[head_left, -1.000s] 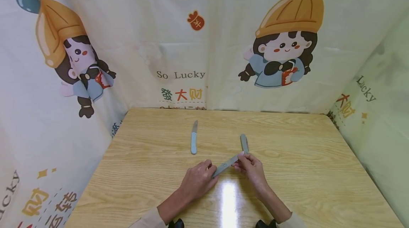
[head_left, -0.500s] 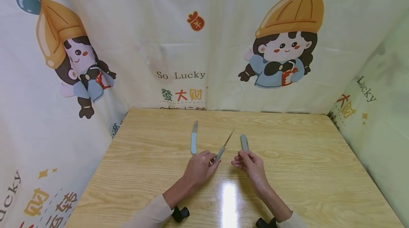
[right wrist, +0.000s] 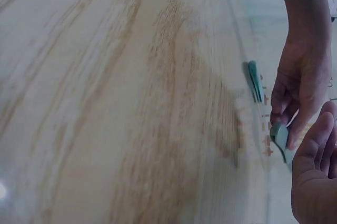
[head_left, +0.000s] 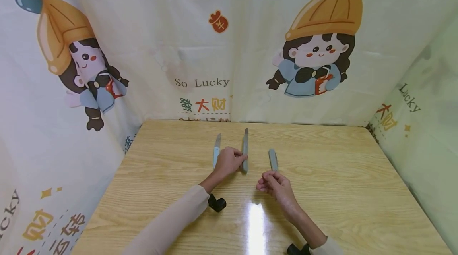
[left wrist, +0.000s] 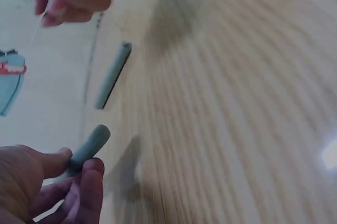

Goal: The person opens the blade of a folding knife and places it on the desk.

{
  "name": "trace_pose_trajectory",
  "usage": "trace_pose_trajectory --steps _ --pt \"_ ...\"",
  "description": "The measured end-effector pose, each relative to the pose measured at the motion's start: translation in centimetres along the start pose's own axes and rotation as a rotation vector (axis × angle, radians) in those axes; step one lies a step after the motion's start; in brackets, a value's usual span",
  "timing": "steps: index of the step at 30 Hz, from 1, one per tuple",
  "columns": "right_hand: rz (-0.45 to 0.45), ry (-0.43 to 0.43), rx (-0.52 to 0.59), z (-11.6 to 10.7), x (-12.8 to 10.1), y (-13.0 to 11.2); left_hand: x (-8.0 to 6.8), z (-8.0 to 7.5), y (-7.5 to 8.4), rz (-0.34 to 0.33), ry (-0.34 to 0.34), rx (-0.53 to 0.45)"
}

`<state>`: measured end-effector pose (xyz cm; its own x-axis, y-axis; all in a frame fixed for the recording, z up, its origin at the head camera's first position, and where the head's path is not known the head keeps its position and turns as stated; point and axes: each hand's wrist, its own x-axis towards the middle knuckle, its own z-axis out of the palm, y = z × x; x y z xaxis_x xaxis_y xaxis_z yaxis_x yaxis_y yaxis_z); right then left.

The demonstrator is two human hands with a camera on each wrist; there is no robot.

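Note:
My left hand (head_left: 239,156) grips the grey-blue handle of a bare knife (head_left: 245,149) whose blade points away toward the curtain, low over the wooden table (head_left: 340,175). The left wrist view shows fingers pinching the handle end (left wrist: 90,145). A second, similar knife (head_left: 216,147) lies just left of that hand, also in the right wrist view (right wrist: 255,81). A grey-blue sheath (head_left: 273,159) lies to the right, also in the left wrist view (left wrist: 112,75). My right hand (head_left: 264,182) hovers near the sheath's near end, fingers loosely curled, holding nothing.
Cartoon-printed curtains (head_left: 200,48) wall the table on the left, back and right. Black wrist camera mounts (head_left: 216,203) sit on both forearms. A bright glare patch (head_left: 255,223) lies on the table near the front edge.
My left hand carried the knife from front centre forward, swinging its blade away from me, to beside the other knife. My right hand let go of it and stayed near the sheath.

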<state>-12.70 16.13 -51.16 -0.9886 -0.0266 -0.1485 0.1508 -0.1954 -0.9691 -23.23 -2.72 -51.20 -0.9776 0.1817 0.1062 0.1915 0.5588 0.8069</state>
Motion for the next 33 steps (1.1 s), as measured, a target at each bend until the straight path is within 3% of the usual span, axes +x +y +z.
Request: trace_pose_trajectory --steps 6,9,14,27,33 --pt "0.021 -0.029 -0.023 -0.2 0.1 0.3 1.3 1.0 -0.7 -0.107 -0.007 0.050" --pt "0.027 -0.037 -0.033 -0.3 0.2 0.4 1.5 1.2 -0.8 -0.129 -0.003 0.085" --pt "0.016 -0.034 -0.029 -0.5 0.2 0.3 1.3 1.0 -0.9 -0.120 0.019 0.118" --pt "-0.027 -0.017 -0.029 -0.7 0.1 0.3 0.7 0.6 -1.6 -0.031 -0.009 0.002" --pt "-0.120 -0.009 -0.066 -1.6 0.5 -1.0 0.3 0.5 -1.6 0.007 0.029 -0.016"
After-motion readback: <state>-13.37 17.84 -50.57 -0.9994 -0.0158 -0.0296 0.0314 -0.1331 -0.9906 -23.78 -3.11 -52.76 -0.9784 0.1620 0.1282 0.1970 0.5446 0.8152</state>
